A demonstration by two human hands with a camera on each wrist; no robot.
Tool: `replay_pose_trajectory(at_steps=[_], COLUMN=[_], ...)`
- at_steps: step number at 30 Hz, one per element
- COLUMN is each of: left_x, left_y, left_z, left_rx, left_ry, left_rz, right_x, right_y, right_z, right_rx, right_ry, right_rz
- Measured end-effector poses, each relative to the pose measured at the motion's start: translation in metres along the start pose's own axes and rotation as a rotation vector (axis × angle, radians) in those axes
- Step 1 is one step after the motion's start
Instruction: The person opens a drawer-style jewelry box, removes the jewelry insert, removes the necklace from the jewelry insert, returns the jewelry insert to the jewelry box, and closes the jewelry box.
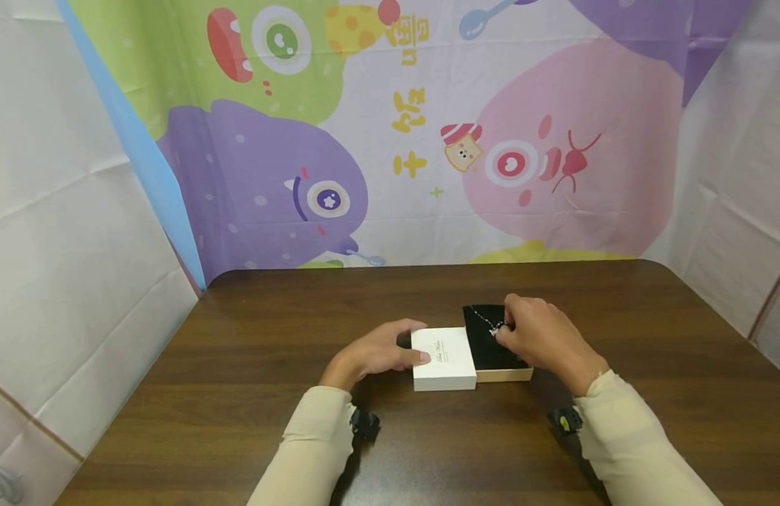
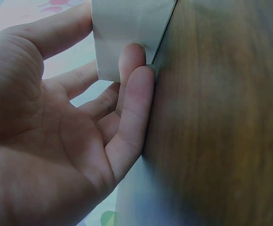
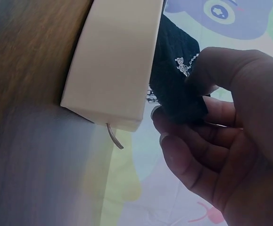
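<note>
A white drawer-style jewellery box lies on the table. My left hand point(image 1: 374, 349) grips its white sleeve point(image 1: 445, 376) between thumb and fingers; the left wrist view has the fingers against the sleeve's end point(image 2: 117, 37). From the sleeve's right side sticks out the cream drawer point(image 3: 117, 61), with a small ribbon tab point(image 3: 114, 136) on its end. A black velvety pad point(image 1: 481, 344) stands tilted up out of the drawer, and my right hand point(image 1: 548, 334) pinches its edge. A silver chain with a sparkling pendant point(image 3: 182, 67) lies across the pad. More chain shows beneath the pad point(image 3: 178, 101).
The dark wooden table point(image 1: 270, 302) spreads around the box. Behind it hangs a cartoon-printed cloth point(image 1: 415, 211), with pale cloth walls point(image 1: 67, 211) at the sides. A dark camera point(image 1: 365, 425) is strapped to the left wrist, another camera point(image 1: 563, 420) to the right.
</note>
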State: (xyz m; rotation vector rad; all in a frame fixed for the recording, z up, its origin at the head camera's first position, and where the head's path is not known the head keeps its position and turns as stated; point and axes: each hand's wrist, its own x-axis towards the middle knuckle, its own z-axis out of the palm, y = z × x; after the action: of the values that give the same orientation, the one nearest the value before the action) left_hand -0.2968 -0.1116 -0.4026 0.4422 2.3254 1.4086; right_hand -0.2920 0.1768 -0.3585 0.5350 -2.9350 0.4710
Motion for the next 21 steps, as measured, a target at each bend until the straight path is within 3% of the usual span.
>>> replay_pose_trajectory(at_steps=[21], left_x=[-0.0012], left_y=[0.0014], left_z=[0.0000], left_rx=[0.010], left_ry=[0.006], left_rz=[-0.010], right_x=[0.0000], right_y=[-0.0003], right_z=[0.0009], right_rx=[0.098], right_ry=[0.047], right_rz=[0.022])
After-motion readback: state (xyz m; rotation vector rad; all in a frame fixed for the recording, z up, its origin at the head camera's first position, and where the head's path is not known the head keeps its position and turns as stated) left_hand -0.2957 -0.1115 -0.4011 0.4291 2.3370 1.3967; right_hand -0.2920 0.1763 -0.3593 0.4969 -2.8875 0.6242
